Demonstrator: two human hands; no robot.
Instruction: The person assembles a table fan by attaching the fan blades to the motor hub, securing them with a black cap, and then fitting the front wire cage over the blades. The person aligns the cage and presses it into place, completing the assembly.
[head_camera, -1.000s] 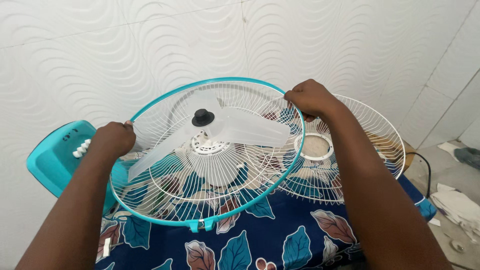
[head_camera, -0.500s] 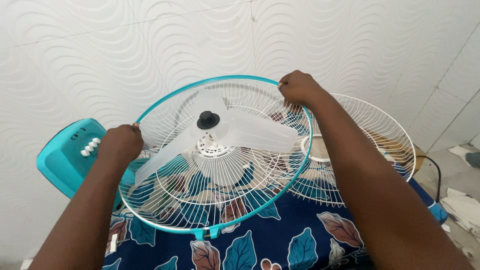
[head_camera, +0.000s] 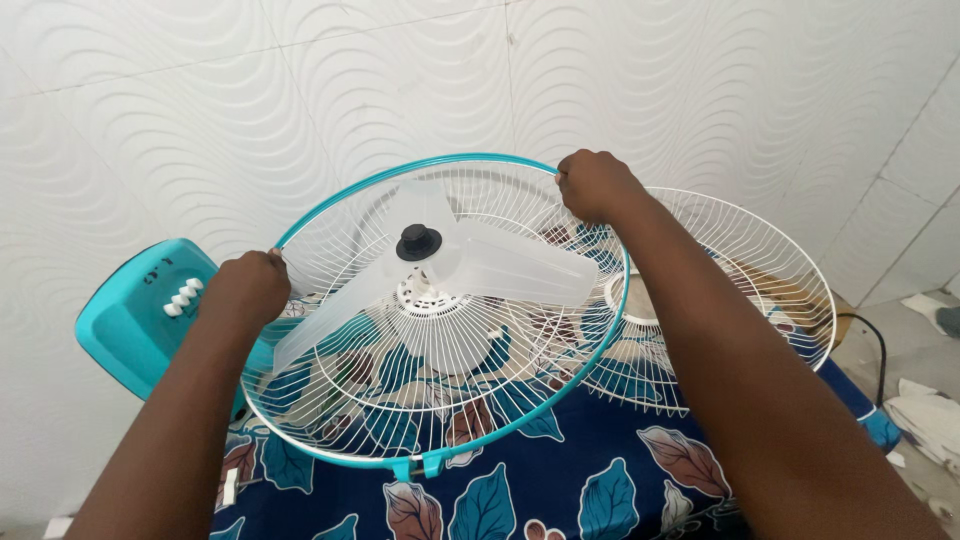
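The rear fan guard (head_camera: 440, 400), a white wire cage edged with a teal rim ring (head_camera: 610, 330), is being held tilted above the bench (head_camera: 560, 480), which is draped in a blue leaf-print cloth. The left hand (head_camera: 248, 290) is closed in a narrow grip on the rim at about 9 o'clock; the right hand (head_camera: 592, 185) is closed on it at about 1 o'clock. The translucent blade (head_camera: 500, 265) and its black hub cap (head_camera: 418, 241) are sitting inside the guard.

For good seating, the ring is best pressed evenly around the circumference, the two grips being kept roughly opposite so that the wire is not being distorted. The teal clip (head_camera: 418, 465) at 6 o'clock appears to be unfastened, though the view there is poor. The loose front guard (head_camera: 740, 300) is lying just beside, at 3 o'clock, partly overlapped by the ring. The teal base (head_camera: 140, 320) with white buttons is standing at 9 o'clock, against the wall.
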